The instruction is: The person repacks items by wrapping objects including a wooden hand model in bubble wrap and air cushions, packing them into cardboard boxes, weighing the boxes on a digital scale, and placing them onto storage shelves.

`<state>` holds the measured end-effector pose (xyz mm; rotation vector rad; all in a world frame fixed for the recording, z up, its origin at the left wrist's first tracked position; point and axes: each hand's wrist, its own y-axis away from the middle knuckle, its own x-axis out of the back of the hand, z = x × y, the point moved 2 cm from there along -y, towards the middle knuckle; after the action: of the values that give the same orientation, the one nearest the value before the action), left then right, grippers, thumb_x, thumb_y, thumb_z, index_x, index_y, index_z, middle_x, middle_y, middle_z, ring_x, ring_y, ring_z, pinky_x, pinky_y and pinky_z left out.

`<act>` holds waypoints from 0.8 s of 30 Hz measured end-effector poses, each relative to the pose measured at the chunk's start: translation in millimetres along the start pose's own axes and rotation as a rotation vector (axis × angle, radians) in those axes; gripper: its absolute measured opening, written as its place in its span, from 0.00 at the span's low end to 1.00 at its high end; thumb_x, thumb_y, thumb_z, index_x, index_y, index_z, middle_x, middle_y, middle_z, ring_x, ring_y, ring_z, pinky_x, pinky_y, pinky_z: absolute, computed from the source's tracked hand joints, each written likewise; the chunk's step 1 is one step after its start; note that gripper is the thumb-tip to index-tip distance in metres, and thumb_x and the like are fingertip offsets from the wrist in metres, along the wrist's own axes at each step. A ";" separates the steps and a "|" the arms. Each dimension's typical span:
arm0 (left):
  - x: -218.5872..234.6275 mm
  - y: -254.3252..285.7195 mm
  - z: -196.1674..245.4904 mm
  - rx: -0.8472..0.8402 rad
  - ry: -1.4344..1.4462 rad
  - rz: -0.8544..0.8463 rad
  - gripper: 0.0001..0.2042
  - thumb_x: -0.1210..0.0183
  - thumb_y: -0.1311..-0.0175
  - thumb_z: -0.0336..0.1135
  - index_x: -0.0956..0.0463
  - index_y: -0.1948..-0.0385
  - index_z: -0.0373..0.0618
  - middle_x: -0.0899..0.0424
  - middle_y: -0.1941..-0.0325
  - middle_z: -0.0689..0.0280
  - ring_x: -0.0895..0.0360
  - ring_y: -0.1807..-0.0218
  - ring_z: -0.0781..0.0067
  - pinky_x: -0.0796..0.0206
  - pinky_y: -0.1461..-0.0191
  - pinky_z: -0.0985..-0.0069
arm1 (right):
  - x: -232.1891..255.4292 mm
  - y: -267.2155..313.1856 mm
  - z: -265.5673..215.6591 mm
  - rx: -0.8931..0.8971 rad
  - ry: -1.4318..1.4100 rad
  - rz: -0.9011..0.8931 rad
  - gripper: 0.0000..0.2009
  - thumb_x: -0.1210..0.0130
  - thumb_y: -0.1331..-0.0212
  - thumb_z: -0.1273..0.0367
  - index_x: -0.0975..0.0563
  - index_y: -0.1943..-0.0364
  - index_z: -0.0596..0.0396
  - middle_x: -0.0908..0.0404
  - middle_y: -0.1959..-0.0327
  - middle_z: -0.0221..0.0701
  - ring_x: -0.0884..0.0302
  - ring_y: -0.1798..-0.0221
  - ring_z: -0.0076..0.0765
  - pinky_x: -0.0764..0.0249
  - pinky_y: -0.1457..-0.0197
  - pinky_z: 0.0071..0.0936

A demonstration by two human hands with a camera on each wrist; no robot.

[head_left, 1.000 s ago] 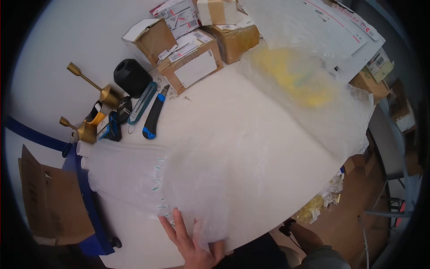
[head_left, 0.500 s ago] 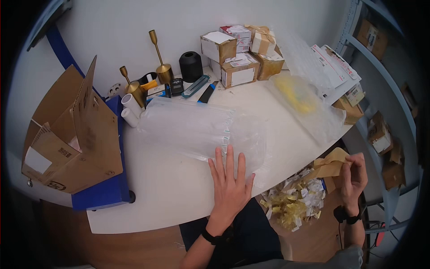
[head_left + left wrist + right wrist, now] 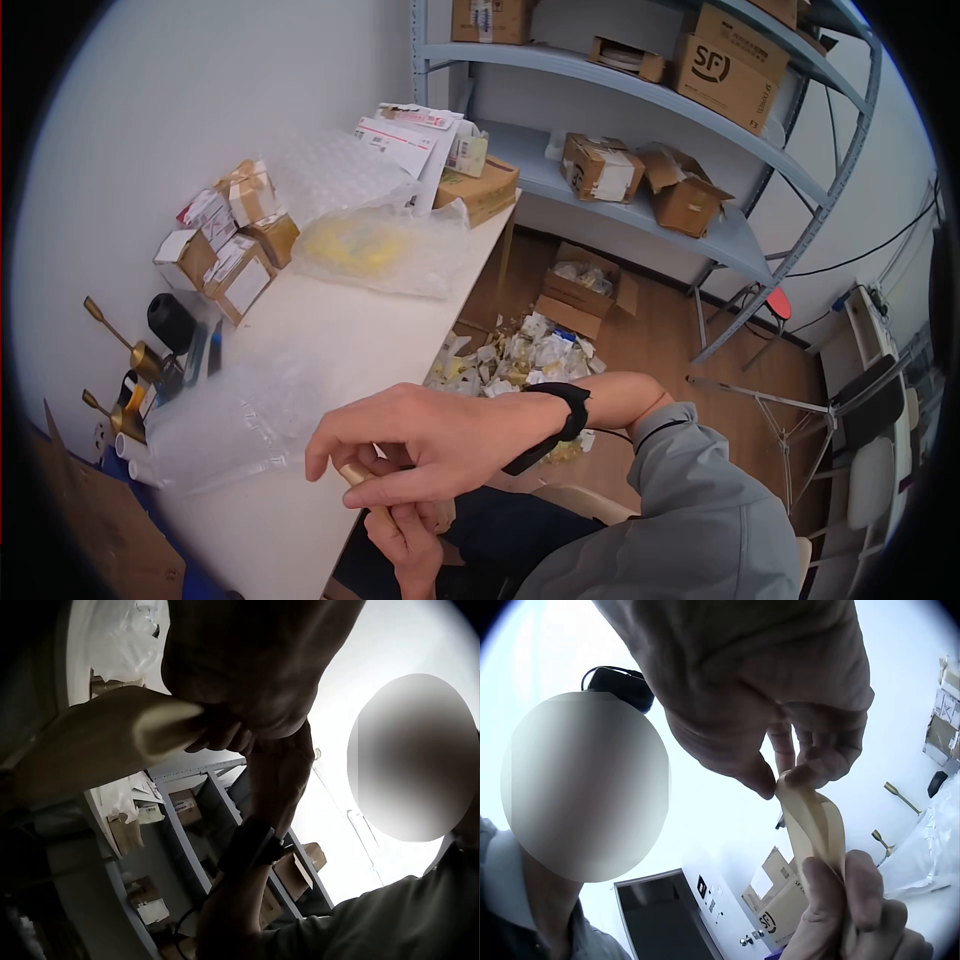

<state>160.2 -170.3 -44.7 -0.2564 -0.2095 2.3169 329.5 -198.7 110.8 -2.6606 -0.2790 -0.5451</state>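
Note:
Over the table's front edge in the head view, my right hand [image 3: 430,440] pinches the upper end of a tan tape-like strip [image 3: 352,473]. Below it my left hand [image 3: 408,548], partly covered by the right one, grips the same strip lower down. In the right wrist view the folded strip [image 3: 817,821] runs between both hands, held by thumb and fingers at each end. From the left wrist the strip [image 3: 90,739] looks broad and slightly shiny. A clear inflatable packing bag [image 3: 215,430] lies flat on the table to the left of the hands.
Bubble wrap around something yellow [image 3: 365,250] and small cartons [image 3: 240,280] occupy the table's far side. Brass candlesticks [image 3: 145,360] and a black holder [image 3: 170,318] stand at the left. Wrapping scraps [image 3: 520,355] cover the floor beside the table. Behind rises a grey shelf [image 3: 560,65].
My left hand has left the clear bag and come to the strip. The right hand has brought the strip from beside the table to its front edge. The head view has swung right.

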 end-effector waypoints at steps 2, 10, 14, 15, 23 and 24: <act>-0.6 0.7 -7.4 0.084 0.091 -0.002 0.19 0.59 0.17 0.41 0.29 0.65 0.36 0.27 0.70 0.63 0.28 0.60 0.74 0.33 0.56 0.76 | 0.7 9.0 17.3 -0.121 -0.229 0.168 0.17 0.39 0.34 0.68 0.25 0.44 0.58 0.22 0.50 0.34 0.23 0.58 0.25 0.27 0.58 0.29; -10.0 -29.7 50.7 -0.060 0.364 0.385 0.26 0.58 0.20 0.59 0.34 0.75 0.47 0.42 0.87 0.70 0.47 0.86 0.76 0.48 0.80 0.78 | -129.7 82.3 119.7 -0.186 -0.856 -0.311 0.18 0.50 0.22 0.59 0.23 0.59 0.65 0.21 0.81 0.25 0.19 0.74 0.19 0.30 0.72 0.19; 29.0 -20.6 63.7 -0.132 0.320 0.381 0.26 0.60 0.19 0.59 0.39 0.78 0.51 0.46 0.87 0.73 0.53 0.87 0.81 0.57 0.83 0.82 | -94.3 111.6 130.3 -0.414 -0.941 -0.222 0.19 0.52 0.21 0.59 0.21 0.60 0.62 0.25 0.82 0.23 0.30 0.81 0.17 0.37 0.78 0.21; 34.8 -18.0 65.3 -0.134 0.317 0.380 0.26 0.60 0.19 0.59 0.39 0.78 0.51 0.46 0.87 0.73 0.53 0.87 0.81 0.57 0.83 0.82 | -78.1 117.5 130.8 -0.461 -0.911 -0.174 0.19 0.52 0.21 0.58 0.20 0.59 0.61 0.25 0.82 0.22 0.35 0.82 0.16 0.40 0.80 0.21; 53.4 -4.8 49.1 -0.113 0.047 0.695 0.27 0.59 0.18 0.57 0.41 0.81 0.51 0.45 0.85 0.72 0.51 0.85 0.80 0.59 0.81 0.80 | 32.4 148.7 118.6 -0.572 -0.105 0.019 0.16 0.46 0.25 0.58 0.16 0.60 0.55 0.22 0.75 0.23 0.31 0.73 0.18 0.35 0.70 0.24; 57.5 -1.9 44.8 -0.120 0.048 0.702 0.27 0.59 0.18 0.57 0.41 0.81 0.51 0.45 0.85 0.72 0.51 0.85 0.80 0.59 0.81 0.80 | 37.1 152.0 117.6 -0.567 -0.100 0.012 0.16 0.46 0.25 0.58 0.16 0.60 0.55 0.22 0.75 0.23 0.31 0.73 0.18 0.35 0.70 0.24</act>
<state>111.5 -130.4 -7.8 -0.5096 -0.2645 2.9902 443.2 -280.4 -26.0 -3.2411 -0.1504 -0.5514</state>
